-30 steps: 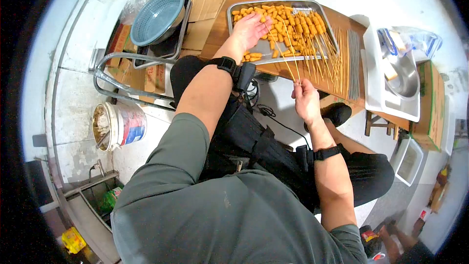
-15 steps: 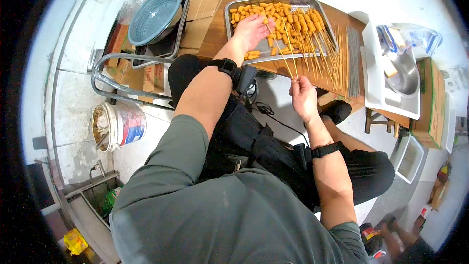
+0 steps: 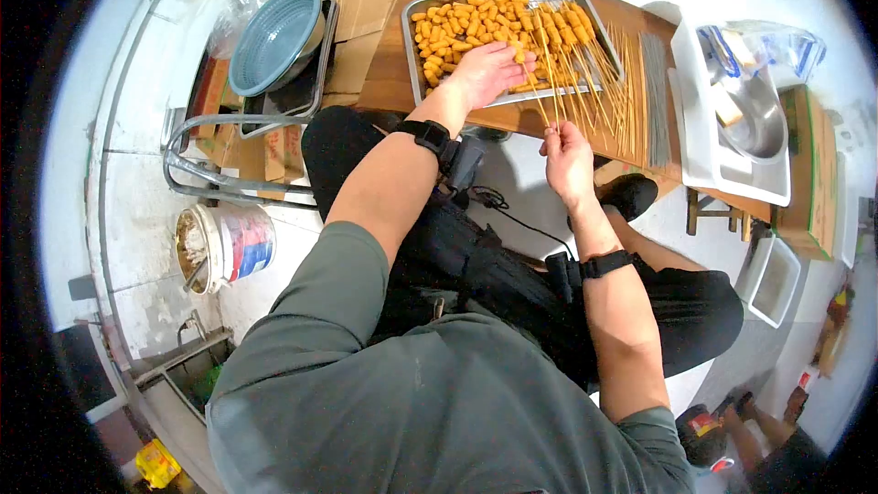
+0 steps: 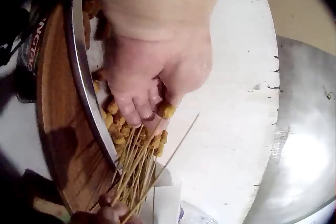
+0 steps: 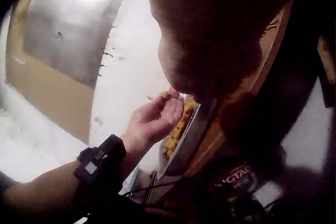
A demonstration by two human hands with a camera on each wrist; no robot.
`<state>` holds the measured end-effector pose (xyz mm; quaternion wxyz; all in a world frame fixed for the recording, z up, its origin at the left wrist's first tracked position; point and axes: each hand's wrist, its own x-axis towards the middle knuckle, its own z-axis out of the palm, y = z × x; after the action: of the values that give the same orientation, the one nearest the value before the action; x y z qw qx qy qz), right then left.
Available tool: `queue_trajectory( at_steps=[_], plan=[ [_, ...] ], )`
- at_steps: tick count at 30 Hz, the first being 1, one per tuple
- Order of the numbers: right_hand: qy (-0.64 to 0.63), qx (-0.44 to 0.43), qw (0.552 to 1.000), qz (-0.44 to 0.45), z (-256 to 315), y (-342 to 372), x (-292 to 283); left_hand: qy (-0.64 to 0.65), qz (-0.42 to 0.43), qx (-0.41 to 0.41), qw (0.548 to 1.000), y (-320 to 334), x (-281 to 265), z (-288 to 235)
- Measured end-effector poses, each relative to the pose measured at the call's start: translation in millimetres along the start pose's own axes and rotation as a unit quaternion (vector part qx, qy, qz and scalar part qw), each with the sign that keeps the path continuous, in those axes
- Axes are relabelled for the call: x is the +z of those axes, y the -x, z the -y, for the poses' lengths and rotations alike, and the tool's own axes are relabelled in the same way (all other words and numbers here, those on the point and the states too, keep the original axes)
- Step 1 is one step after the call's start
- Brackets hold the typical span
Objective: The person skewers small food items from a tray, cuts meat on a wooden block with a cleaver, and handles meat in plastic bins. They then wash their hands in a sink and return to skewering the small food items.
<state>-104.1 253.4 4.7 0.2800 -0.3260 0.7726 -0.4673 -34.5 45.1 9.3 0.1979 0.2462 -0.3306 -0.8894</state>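
Above the metal tray (image 3: 413,64), my left hand (image 3: 492,75) pinches a yellow-orange piece (image 4: 167,111) between thumb and fingers, the palm partly turned up. My right hand (image 3: 569,165), at the table's front edge, grips the lower ends of thin wooden sticks (image 3: 555,96) that point up toward the left hand. Loose pieces (image 3: 453,23) fill the tray's left and middle. Loaded skewers (image 3: 572,27) lie at its right, their bare ends over the rim. In the right wrist view the right hand (image 5: 210,61) is dark and its fingertips are hidden.
Bare wooden sticks (image 3: 631,96) and grey sticks (image 3: 656,101) lie right of the tray. Farther right stands a white basin (image 3: 686,119) holding a steel bowl (image 3: 773,133). At the left are a blue basket (image 3: 274,41), a metal chair frame (image 3: 183,178) and a bucket (image 3: 242,242).
The left hand has moved right and slightly down, closer to the held sticks and the loaded skewers. The right hand still grips the sticks, and the head view has shifted a little.
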Motion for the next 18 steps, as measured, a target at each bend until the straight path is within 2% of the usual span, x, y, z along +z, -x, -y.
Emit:
queue_trajectory(
  at_steps=[2,5,9,12,18],
  plan=[
    [-0.003,-0.01,0.999,-0.036,3,1,-4,-0.056,0.011,0.006,0.998,-6,-5,-3],
    [0.008,-0.014,0.998,-0.055,2,-2,-10,-0.022,-0.033,0.002,0.999,-16,-7,-1],
    [-0.02,-0.015,0.998,-0.059,-11,-7,-5,-0.083,0.009,0.014,0.996,-13,5,2],
    [-0.045,-0.008,0.998,-0.045,-8,-4,-3,-0.077,-0.004,0.029,0.997,-14,7,6],
    [-0.007,-0.021,0.999,-0.043,-1,-1,-8,-0.048,-0.02,0.04,0.998,-15,13,-1]
  ],
)
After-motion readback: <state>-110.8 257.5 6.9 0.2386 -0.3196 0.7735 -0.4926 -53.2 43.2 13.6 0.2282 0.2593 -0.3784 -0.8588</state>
